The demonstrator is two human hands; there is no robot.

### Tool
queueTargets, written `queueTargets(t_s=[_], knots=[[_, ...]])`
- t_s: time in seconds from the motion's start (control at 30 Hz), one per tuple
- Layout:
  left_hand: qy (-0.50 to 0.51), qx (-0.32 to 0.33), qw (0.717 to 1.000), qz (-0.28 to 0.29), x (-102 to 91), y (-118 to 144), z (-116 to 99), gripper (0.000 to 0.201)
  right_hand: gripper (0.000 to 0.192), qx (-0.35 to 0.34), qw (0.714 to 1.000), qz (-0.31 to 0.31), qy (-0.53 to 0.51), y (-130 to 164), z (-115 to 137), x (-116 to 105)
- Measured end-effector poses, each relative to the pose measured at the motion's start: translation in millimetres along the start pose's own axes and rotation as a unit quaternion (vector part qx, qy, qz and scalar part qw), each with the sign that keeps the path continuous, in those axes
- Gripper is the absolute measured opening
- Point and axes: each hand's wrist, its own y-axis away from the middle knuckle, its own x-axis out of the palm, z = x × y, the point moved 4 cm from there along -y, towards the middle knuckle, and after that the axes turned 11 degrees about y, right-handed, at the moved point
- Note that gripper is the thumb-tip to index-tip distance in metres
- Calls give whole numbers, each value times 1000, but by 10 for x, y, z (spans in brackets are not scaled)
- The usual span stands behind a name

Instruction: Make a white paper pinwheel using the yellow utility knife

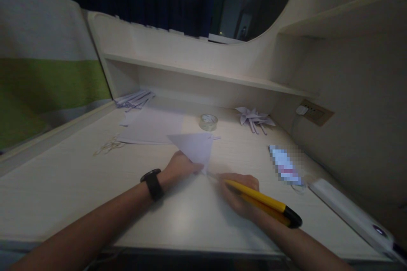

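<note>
My left hand (182,166), with a black watch on its wrist, is closed on the lower edge of a folded piece of white paper (194,146), roughly triangular. My right hand (240,190) is closed around a long yellow tool with a black end (267,199); its yellow body runs back over my wrist. The tool's kind is not clear. A thin, blurred tip points from the right hand at the paper's bottom corner; I cannot tell whether it touches. A roll of clear tape (208,122) lies just behind the paper.
White sheets (152,123) lie at the left, with rolled paper sticks (135,99) behind and rubber bands (110,145) in front. Paper pinwheels (252,117) lie at the back right. A phone (285,166) and a long white device (349,216) line the right side below a shelf (206,75).
</note>
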Motion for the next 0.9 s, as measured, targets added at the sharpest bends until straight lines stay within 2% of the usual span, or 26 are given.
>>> queueTargets(t_s=[0.13, 0.47, 0.6, 0.67, 0.77, 0.83, 0.9], knots=[[-3, 1, 1000, 4, 1, -18, 43, 12, 17, 15, 1000, -1, -4, 8, -48, 13], [21, -24, 999, 5, -12, -46, 107, 17, 11, 41, 997, -52, 50, -76, -68, -99], [25, -17, 1000, 8, -25, -55, 111, 19, 11, 80, 994, -72, 11, -101, -163, -110], [42, -9, 998, 49, -27, -57, 76, 20, 13, 107, 991, -73, -32, -114, -221, -113], [98, 5, 981, 166, -26, -42, -2, 29, 17, 152, 976, -99, -120, -136, -334, -132], [112, 10, 968, 224, -53, -29, -32, 38, 24, 193, 952, -137, -196, -154, -438, -150], [82, 25, 967, 238, -101, -34, -33, 32, 32, 237, 921, -163, -261, -184, -537, -160]])
